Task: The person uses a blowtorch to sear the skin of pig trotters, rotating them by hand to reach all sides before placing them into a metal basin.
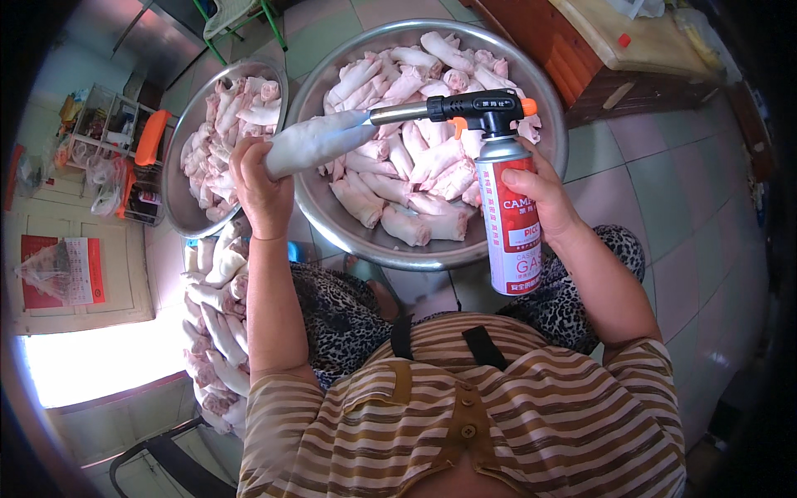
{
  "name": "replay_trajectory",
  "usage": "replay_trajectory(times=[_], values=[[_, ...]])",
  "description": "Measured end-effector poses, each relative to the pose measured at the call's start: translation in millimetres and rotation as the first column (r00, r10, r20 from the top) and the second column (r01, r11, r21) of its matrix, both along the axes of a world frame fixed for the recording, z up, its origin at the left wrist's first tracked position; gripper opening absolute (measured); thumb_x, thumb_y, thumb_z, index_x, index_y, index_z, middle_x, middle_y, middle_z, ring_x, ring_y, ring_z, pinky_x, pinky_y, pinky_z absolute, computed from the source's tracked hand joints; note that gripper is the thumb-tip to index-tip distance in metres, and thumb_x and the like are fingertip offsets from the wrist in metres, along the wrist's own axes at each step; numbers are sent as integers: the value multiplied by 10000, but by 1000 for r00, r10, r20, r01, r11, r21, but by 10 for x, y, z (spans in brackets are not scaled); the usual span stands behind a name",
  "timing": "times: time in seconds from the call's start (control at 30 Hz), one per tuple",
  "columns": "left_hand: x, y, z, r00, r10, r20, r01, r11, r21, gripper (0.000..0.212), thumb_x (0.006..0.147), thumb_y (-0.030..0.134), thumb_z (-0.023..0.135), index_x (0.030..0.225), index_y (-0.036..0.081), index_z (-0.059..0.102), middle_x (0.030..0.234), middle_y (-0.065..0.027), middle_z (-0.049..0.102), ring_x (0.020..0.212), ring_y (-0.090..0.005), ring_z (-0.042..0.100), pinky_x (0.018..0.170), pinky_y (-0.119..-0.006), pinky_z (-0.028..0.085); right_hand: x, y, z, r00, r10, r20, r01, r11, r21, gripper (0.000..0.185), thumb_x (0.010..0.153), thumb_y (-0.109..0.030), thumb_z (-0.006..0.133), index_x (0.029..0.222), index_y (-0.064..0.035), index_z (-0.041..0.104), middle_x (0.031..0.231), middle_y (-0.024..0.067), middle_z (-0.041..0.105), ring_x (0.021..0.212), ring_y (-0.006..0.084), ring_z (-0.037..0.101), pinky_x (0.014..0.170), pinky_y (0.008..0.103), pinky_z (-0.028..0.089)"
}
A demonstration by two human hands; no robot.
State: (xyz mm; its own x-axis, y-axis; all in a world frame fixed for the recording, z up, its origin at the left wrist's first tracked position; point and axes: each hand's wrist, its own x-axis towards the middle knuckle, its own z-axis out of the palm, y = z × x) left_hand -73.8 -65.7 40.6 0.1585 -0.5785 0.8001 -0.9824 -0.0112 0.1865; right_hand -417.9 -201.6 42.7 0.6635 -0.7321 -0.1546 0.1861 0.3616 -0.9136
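Observation:
My left hand point(261, 187) grips a pale pig's trotter point(317, 142) by its thick end, and the hoof end points right. In my right hand point(538, 196) is a butane gas torch; I hold it by its red and white canister point(507, 218). The torch head point(479, 112) is black with an orange trigger and knob. Its metal nozzle point(398, 114) meets the trotter's hoof end, where a faint bluish glow shows. Below both hands sits a large steel basin point(392, 256) with many pig's trotters point(398, 155) in it.
A smaller metal basin point(171, 168) of trotters stands at the left. More trotters point(218, 324) lie heaped beside my left arm. A wooden cabinet point(622, 81) is at the upper right. Shelving with orange parts point(152, 137) and a green-framed chair point(233, 18) stand beyond the smaller basin.

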Motion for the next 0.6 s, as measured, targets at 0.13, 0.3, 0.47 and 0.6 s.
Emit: replay_trajectory(times=[0.13, 0.3, 0.47, 0.6], values=[[-19, -2, 31, 1000, -2, -5, 2, 1000, -26, 531, 614, -84, 688, 1090, 65, 506, 1126, -147, 537, 1038, -350, 534, 901, -427, 441, 26, -8, 14, 999, 11, 37, -12, 999, 30, 574, 778, -270, 673, 1247, -19, 455, 967, 145, 629, 781, 238, 675, 685, 353, 573], [-31, -7, 30, 999, 32, -13, -33, 998, -50, 517, 621, -73, 693, 1085, 61, 508, 1120, -149, 538, 1029, -351, 538, 895, -427, 444, 13, -22, 9, 999, 28, 24, -29, 999, 28, 563, 779, -277, 673, 1234, -18, 467, 942, 134, 622, 780, 231, 673, 684, 357, 573], [-59, -5, 56, 999, 46, 4, -46, 998, -53, 508, 624, -74, 685, 1080, 66, 511, 1116, -142, 541, 1026, -351, 538, 885, -426, 449, 13, -51, 15, 999, 46, 16, -47, 998, 30, 545, 783, -290, 669, 1216, -19, 479, 926, 124, 622, 769, 220, 671, 680, 349, 577], [-81, -15, 74, 999, 47, 10, -46, 998, -53, 503, 622, -78, 677, 1074, 71, 512, 1108, -132, 542, 1018, -345, 541, 874, -421, 455, -3, -72, -3, 998, 68, 3, -68, 997, 39, 558, 782, -298, 669, 1222, -17, 472, 919, 121, 625, 770, 217, 672, 684, 344, 579]])
